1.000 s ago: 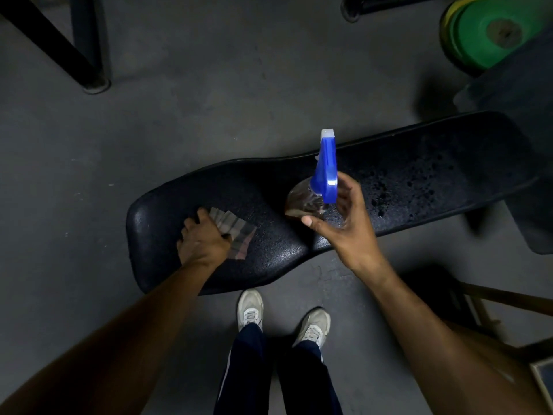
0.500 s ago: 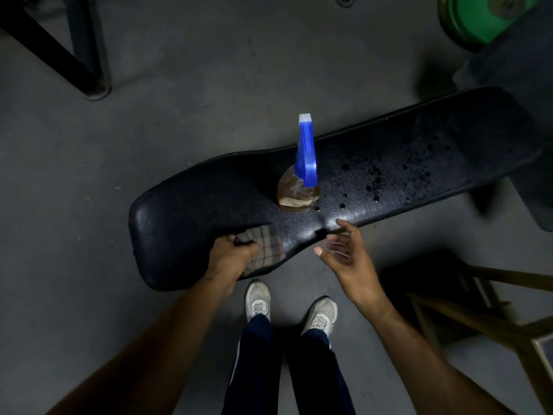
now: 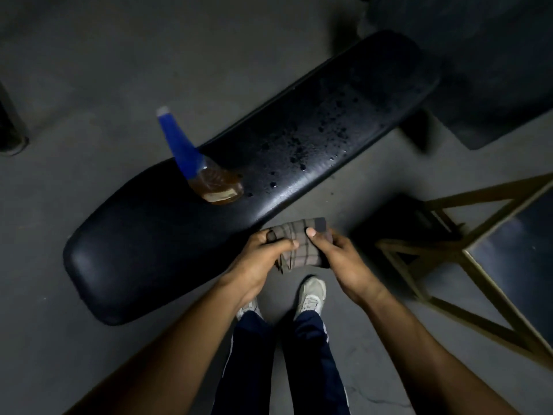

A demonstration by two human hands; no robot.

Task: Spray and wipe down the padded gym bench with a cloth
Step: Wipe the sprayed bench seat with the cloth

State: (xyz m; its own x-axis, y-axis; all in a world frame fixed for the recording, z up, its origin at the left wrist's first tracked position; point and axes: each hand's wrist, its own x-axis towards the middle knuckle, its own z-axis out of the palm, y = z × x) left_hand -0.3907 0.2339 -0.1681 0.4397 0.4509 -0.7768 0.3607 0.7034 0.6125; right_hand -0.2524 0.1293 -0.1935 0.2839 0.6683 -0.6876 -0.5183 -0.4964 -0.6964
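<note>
Bench padding point(image 3: 155, 250), the black surface running from lower left to upper right, looks firm and slick, beaded with droplets point(image 3: 317, 139) toward its far end. On it stands the spray bottle point(image 3: 209, 181), upright and unheld. Nearer, just off the surface's edge, the checked cloth point(image 3: 299, 247) is soft and light, best bunched into a pad. Left hand point(image 3: 263, 259) and right hand point(image 3: 341, 259) both close on it, thumbs on top.

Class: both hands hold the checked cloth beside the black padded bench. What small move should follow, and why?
Probably carry the checked cloth onto the droplets and start wiping. The left hand and right hand grip it off the black padded bench; the blue-topped spray bottle stands set down.
</note>
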